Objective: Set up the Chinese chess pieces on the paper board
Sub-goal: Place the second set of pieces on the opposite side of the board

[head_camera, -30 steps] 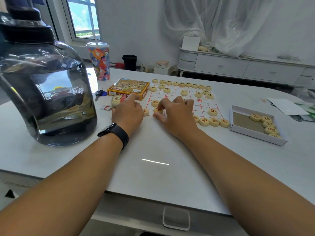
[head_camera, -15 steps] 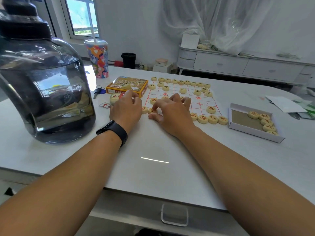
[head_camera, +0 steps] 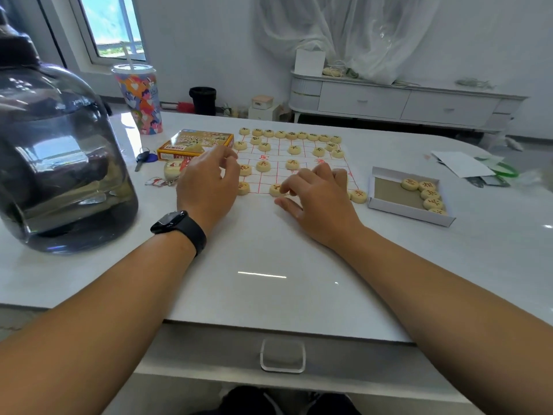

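Note:
The paper board [head_camera: 279,158] with its red grid lies on the white table [head_camera: 269,250]. Round cream chess pieces fill its far row [head_camera: 291,135], and others stand on the inner lines. My left hand [head_camera: 209,182] is at the board's left edge with loosely curled fingers and holds nothing; a piece [head_camera: 243,188] sits just right of it. My right hand [head_camera: 318,197] is on the near row. Its index fingertip and thumb pinch one chess piece [head_camera: 275,189]. Another piece [head_camera: 358,195] shows at the near right corner. The hand hides the pieces under it.
A white box tray [head_camera: 386,194] right of the board holds several pieces. The yellow game box [head_camera: 194,142], keys [head_camera: 145,158] and a round tin [head_camera: 172,170] lie to the left. A big water bottle [head_camera: 59,163] and a patterned cup [head_camera: 140,97] stand further left. Papers [head_camera: 460,163] lie far right.
My right hand has slid right along the near row, uncovering pieces at the near left. My left hand has shifted up along the board's left edge.

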{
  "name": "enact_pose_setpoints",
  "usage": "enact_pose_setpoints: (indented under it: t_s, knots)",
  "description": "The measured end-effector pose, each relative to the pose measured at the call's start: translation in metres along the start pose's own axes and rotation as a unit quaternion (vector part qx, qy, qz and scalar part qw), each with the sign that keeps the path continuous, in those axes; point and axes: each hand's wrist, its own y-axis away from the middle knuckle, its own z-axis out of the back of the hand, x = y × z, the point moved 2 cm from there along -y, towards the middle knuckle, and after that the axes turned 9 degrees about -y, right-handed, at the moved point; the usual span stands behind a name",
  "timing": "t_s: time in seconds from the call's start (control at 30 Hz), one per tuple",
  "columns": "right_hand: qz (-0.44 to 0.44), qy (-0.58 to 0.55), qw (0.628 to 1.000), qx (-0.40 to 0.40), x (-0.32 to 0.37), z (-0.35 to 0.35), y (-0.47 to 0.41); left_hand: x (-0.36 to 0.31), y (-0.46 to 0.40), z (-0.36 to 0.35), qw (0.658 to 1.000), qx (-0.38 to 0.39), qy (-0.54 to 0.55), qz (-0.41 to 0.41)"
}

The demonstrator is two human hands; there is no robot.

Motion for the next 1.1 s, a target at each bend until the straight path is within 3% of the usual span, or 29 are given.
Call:
enact_pose_setpoints:
  t_s: [0.13, 0.3, 0.73, 0.87, 0.93, 1.03, 1.1]
  knots:
    - [0.001, 0.018, 1.000, -0.017, -0.020, 0.017, 0.017, -0.040, 0.019, -0.004, 0.991, -0.039, 0.060, -0.112]
    - [0.003, 0.084, 0.996, -0.044, -0.047, 0.044, 0.040, -0.104, 0.043, -0.027, 0.962, 0.003, 0.077, -0.260]
    - [-0.118, 0.105, 0.985, -0.062, -0.148, 0.097, 0.091, -0.204, 0.049, -0.090, 0.961, 0.022, 0.198, -0.189]
    - [-0.185, 0.040, 0.979, -0.080, -0.184, 0.119, 0.092, -0.220, 0.050, -0.115, 0.964, 0.038, 0.188, -0.185]
    - [-0.194, 0.014, 0.980, -0.035, -0.202, 0.131, 0.077, -0.224, 0.050, -0.123, 0.966, 0.049, 0.169, -0.189]
    - [-0.250, -0.043, 0.960, 0.118, -0.222, 0.142, 0.051, -0.225, 0.047, -0.128, 0.970, 0.054, 0.151, -0.182]
    - [-0.262, -0.024, 0.955, 0.138, -0.231, 0.138, 0.042, -0.225, 0.044, -0.129, 0.973, 0.062, 0.136, -0.173]
